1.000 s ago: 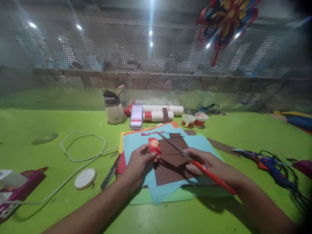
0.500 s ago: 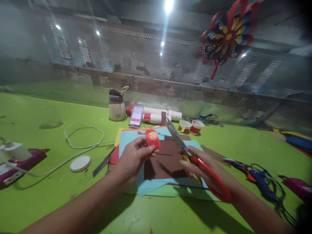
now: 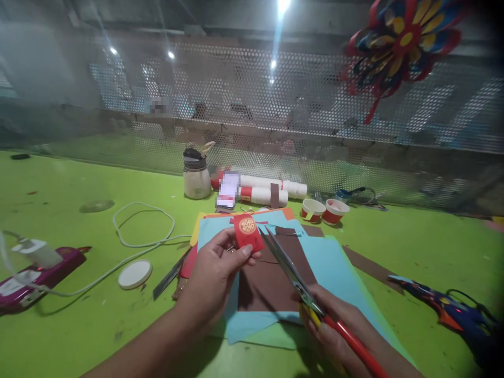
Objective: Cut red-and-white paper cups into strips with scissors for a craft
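Between the thumb and fingers of my left hand point(image 3: 220, 268) is a small red piece of paper point(image 3: 252, 241) with a round gold pattern. My right hand point(image 3: 334, 325) grips a pair of scissors point(image 3: 289, 268) with red and yellow handles. Their blades point up and left, the tips close to the red paper's right side. Below both hands lies a dark brown sheet point(image 3: 275, 283) on light blue paper point(image 3: 334, 273), with green, yellow and orange sheets partly showing underneath.
Behind the papers stand a lidded bottle point(image 3: 197, 176), a phone point(image 3: 228, 191), stacked white cups point(image 3: 265, 197) and two red-and-white cups point(image 3: 335, 211). A glue gun point(image 3: 444, 310) lies at right. On the left are a purple power strip point(image 3: 71, 260), a cable and a white lid point(image 3: 135, 274).
My right hand has moved down with the scissors, whose blades now angle toward the red paper. My left hand still holds the paper. The view has shifted slightly left.
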Demonstrator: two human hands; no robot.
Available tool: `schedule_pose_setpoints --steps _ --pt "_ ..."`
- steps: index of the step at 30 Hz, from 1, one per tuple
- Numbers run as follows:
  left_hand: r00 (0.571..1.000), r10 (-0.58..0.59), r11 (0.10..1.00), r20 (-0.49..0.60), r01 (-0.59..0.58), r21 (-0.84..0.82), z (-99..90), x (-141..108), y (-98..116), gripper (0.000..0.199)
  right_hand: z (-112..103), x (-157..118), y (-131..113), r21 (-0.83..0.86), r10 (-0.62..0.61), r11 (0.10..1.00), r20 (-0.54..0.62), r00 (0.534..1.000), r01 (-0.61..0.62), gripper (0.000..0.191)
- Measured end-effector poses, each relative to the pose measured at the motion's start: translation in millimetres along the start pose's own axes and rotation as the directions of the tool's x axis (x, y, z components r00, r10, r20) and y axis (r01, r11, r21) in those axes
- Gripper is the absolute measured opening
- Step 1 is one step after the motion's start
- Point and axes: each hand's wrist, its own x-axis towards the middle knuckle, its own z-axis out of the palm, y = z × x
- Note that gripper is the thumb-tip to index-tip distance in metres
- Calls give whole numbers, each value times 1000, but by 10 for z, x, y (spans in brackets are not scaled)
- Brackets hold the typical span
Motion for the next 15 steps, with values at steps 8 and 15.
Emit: schedule_pose_setpoints --steps 8,15 --pt "990 -61 997 127 53 64 76 -3 -1 30 22 -9 -137 312 233 936 -197 952 -164 35" --pt "997 5 1000 72 -7 21 144 19 149 27 210 69 -91 210 178 967 -142 974 -147 56"
